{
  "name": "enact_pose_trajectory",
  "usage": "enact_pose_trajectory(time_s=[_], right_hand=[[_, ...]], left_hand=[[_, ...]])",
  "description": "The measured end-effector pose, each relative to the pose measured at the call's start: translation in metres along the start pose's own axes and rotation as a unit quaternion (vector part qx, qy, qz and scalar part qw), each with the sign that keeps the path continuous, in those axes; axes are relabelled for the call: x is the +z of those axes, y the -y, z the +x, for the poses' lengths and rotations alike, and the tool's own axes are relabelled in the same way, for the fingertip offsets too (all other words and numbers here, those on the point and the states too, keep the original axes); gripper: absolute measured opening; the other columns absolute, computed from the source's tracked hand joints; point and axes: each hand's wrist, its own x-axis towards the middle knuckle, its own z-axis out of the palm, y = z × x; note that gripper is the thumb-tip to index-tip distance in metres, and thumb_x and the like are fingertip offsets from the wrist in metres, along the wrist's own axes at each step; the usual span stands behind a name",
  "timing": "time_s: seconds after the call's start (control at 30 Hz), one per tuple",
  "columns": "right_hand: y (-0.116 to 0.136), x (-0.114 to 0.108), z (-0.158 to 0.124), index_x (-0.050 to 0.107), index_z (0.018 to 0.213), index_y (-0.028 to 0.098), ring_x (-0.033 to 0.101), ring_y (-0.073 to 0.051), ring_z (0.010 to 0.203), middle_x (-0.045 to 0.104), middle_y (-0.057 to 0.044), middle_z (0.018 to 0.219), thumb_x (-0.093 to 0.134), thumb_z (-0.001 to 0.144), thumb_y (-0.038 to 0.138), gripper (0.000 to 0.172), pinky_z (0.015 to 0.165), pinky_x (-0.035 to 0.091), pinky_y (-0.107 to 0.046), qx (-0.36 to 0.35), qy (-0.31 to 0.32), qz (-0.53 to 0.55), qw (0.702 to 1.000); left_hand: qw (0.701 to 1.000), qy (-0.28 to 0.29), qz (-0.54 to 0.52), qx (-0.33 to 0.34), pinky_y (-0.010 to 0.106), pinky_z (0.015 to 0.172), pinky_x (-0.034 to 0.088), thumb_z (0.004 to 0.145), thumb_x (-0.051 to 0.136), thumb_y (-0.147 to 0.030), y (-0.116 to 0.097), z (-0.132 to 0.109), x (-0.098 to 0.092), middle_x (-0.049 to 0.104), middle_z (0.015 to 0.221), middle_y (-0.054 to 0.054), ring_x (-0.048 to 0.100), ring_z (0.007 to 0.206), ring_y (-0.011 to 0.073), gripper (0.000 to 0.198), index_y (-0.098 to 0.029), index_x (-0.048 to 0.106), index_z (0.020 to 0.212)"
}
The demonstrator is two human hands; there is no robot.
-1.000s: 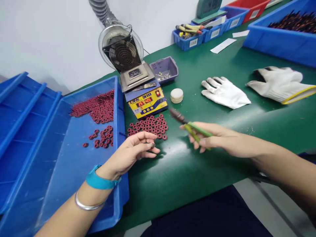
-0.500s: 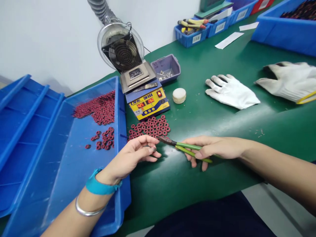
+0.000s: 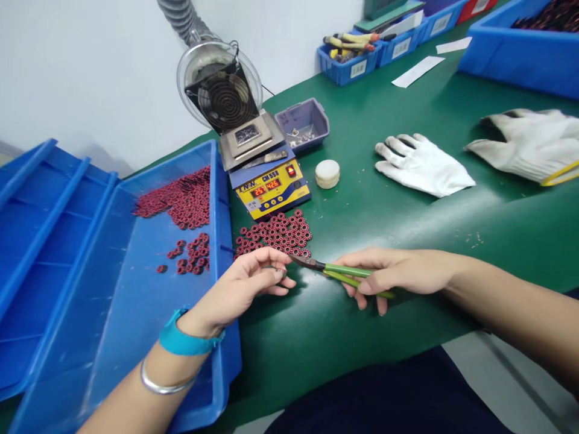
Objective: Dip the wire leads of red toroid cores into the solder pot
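My left hand (image 3: 246, 286) rests by the edge of a blue tray (image 3: 136, 325), fingers pinched on a small dark ring part (image 3: 279, 272). My right hand (image 3: 398, 272) grips green-handled pliers (image 3: 337, 272), whose tip points left at the part in my left fingers. Just beyond both hands a heap of red ring coils (image 3: 277, 232) lies on the green mat. More red coils (image 3: 181, 199) are piled in the tray's far corner.
A yellow and blue solder pot (image 3: 266, 175) with red digits stands behind the heap, under a fume hose. Nearby are a purple bin (image 3: 304, 125), a round white tin (image 3: 327, 173), two white gloves (image 3: 423, 166), and blue bins (image 3: 350, 63) at the back.
My right hand swung the pliers from mid-air down and left until the tip met the part in my left fingers. My left hand stayed nearly still.
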Motion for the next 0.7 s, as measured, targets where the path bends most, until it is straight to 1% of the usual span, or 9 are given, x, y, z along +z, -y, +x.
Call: enact_pose_trajectory(time_s=[0.13,0.27,0.5,0.7], right_hand=[[0.0014,0.0008,-0.0003,0.053,0.104,0.018,0.059,-0.013,0.081,0.052,-0.002,0.087,0.062,0.078,0.033,0.032,0.055,0.053,-0.019,0.003,0.001,-0.013,1.0],[0.0024,0.0013,-0.0001,0.052,0.101,0.017,0.059,-0.013,0.081,0.051,-0.002,0.087,0.061,0.08,0.033,0.027,0.055,0.053,-0.018,0.004,0.01,-0.024,1.0],[0.0019,0.0006,0.0018,0.051,0.101,0.017,0.059,-0.013,0.081,0.05,-0.002,0.087,0.058,0.084,0.033,0.025,0.054,0.053,-0.018,-0.001,0.018,-0.05,0.999],[0.0024,0.0012,0.0014,0.052,0.108,0.016,0.059,-0.012,0.078,0.049,-0.002,0.087,0.056,0.086,0.032,0.027,0.052,0.052,-0.016,-0.004,0.013,-0.078,0.997]], left_hand=[[1.0,0.003,-0.008,0.002,0.019,0.067,0.058,0.076,0.073,-0.024,-0.0002,0.0007,0.0,0.067,0.08,0.002,0.07,0.078,0.0138,0.02,-0.015,0.065,0.092],[1.0,0.01,-0.009,0.003,0.019,0.068,0.058,0.077,0.073,-0.024,-0.0003,0.0006,-0.0004,0.067,0.079,0.001,0.07,0.079,0.0138,0.02,-0.015,0.066,0.093],[1.0,0.021,-0.007,0.006,0.019,0.069,0.057,0.078,0.073,-0.023,0.0009,0.0017,-0.0017,0.066,0.081,0.001,0.07,0.08,0.0132,0.019,-0.016,0.066,0.094],[1.0,0.02,-0.002,0.006,0.02,0.069,0.057,0.078,0.072,-0.022,0.0014,0.0009,-0.0024,0.064,0.081,0.0,0.07,0.08,0.0138,0.019,-0.016,0.067,0.095]])
